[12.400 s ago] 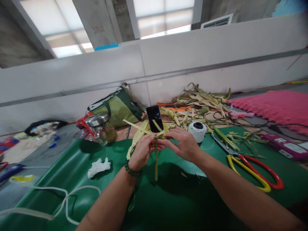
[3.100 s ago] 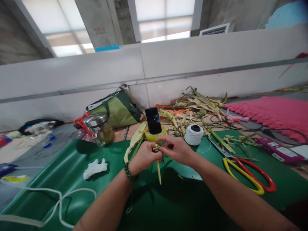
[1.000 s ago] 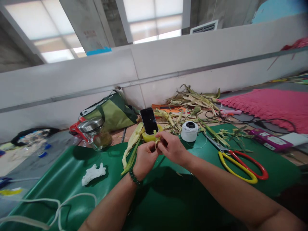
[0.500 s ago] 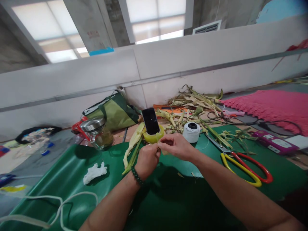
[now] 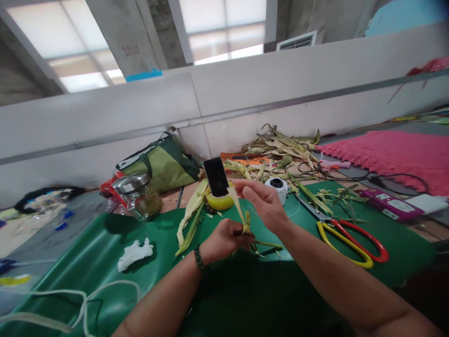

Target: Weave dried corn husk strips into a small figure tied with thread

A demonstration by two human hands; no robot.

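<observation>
Head view: we see both bare hands raised a little over the green mat (image 5: 105, 243), close together near the middle of the scene. Our left hand (image 5: 224, 239) is closed into a fist around a small husk bundle (image 5: 247, 229), whose thin green stems stick out to the right of the knuckles, just above the mat. Our right hand (image 5: 268, 206) sits higher and farther, with thumb and forefinger pinched together on the top end of a pale strip (image 5: 239, 209). The strip runs straight and slanted down to the bundle in the left fist.

Just beyond the hands a black phone (image 5: 216, 177) stands tilted in a yellow ring (image 5: 220, 202), and loose husk leaves (image 5: 191, 217) lie to its left. A white thread spool (image 5: 277, 184) stands right behind the right hand, partly hidden by it. To the right, scissors (image 5: 351, 239) with red and yellow handles lie on the mat. Farther off we see a heap of dried husks (image 5: 280, 149) against the wall, with a green bag (image 5: 161, 161) and a lidded glass jar (image 5: 136, 194) at the far left. A crumpled white tissue (image 5: 135, 248) lies on the mat at the near left.
</observation>
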